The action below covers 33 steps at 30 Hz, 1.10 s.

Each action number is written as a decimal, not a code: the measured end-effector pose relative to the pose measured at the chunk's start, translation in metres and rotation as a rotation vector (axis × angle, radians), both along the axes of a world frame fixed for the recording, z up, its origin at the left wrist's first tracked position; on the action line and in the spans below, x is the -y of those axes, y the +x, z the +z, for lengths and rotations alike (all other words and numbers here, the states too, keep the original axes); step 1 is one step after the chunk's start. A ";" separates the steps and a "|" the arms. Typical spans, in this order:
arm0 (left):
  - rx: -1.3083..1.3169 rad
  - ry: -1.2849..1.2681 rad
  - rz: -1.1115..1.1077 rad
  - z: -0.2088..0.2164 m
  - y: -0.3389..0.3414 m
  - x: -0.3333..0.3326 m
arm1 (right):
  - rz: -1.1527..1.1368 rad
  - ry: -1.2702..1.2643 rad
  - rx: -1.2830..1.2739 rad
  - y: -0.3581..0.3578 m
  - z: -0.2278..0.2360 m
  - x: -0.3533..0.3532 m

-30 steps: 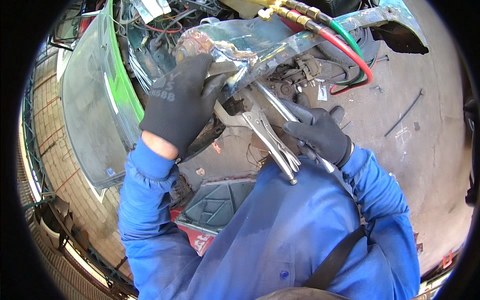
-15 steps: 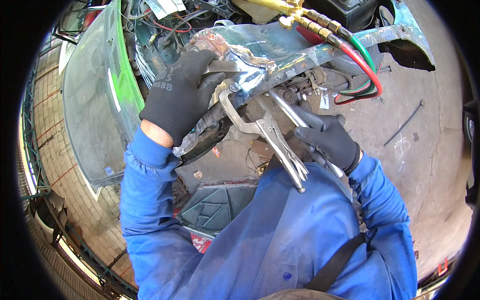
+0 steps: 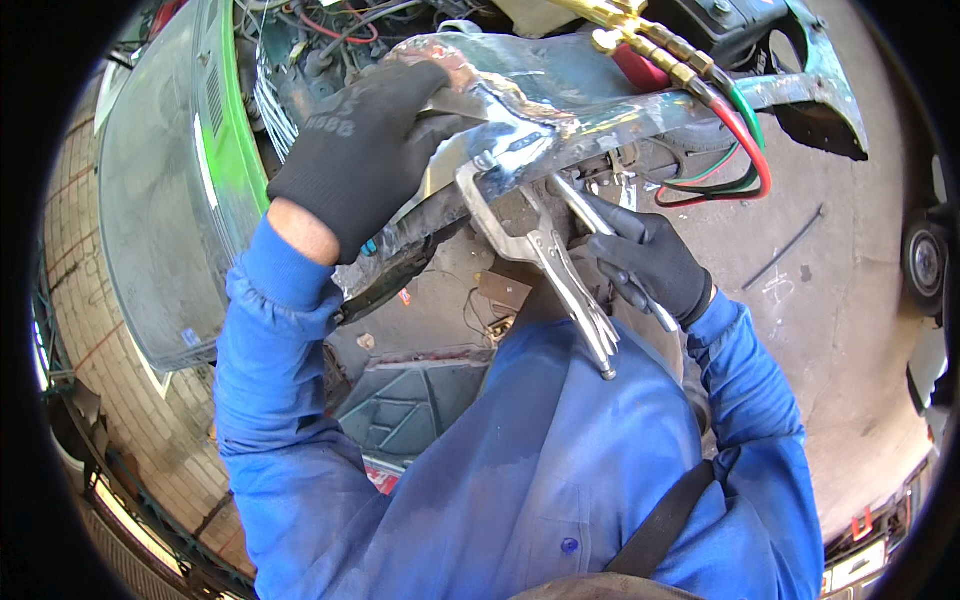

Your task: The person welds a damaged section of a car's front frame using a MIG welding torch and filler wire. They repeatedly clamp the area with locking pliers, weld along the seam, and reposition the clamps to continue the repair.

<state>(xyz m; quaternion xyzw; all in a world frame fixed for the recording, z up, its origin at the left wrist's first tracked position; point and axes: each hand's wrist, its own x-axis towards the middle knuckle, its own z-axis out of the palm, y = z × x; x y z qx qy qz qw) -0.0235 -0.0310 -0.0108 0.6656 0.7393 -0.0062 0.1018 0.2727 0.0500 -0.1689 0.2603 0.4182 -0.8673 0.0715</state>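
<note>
My gloved left hand [image 3: 362,150] is closed around a flat grey metal piece [image 3: 458,104], which lies against the top of a worn car body panel [image 3: 600,62]. Bare, shiny metal shows on the panel beside its tip. Locking C-clamp pliers [image 3: 545,255] hang from the panel's edge, jaws at the bright patch, handles pointing toward my body. To the right of them, my gloved right hand [image 3: 652,262] is wrapped around a silver metal bar [image 3: 582,208]. The bar's upper end sits just under the panel edge; whether it touches is unclear.
Brass torch fittings [image 3: 665,55] with a red hose [image 3: 745,150] and a green one rest over the panel's right part. A car battery [image 3: 725,25] stands behind. At left is a green-framed windshield [image 3: 150,190]. A dark metal panel [image 3: 410,405] lies on the floor below.
The view has shifted a little, so the panel and clamp appear slightly right of before. Both hands keep their holds, and the left hand sits a bit higher in the picture.
</note>
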 end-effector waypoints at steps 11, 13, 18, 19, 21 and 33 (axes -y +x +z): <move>0.140 0.222 0.275 -0.028 -0.013 0.056 | 0.017 0.079 0.251 0.012 0.003 0.001; 0.171 0.231 0.297 -0.028 -0.017 0.070 | 0.004 0.049 0.351 0.021 0.001 0.004; 0.216 0.230 0.313 -0.021 -0.013 0.093 | -0.029 0.090 0.369 0.025 0.000 0.010; 0.207 0.264 0.282 -0.021 -0.012 0.092 | -0.037 0.084 0.341 0.021 0.002 0.009; 0.204 0.340 0.209 -0.022 -0.014 0.082 | -0.050 0.057 0.293 0.010 0.008 0.008; -0.078 0.269 0.054 -0.034 -0.014 0.019 | -0.074 -0.048 0.075 -0.028 0.030 0.014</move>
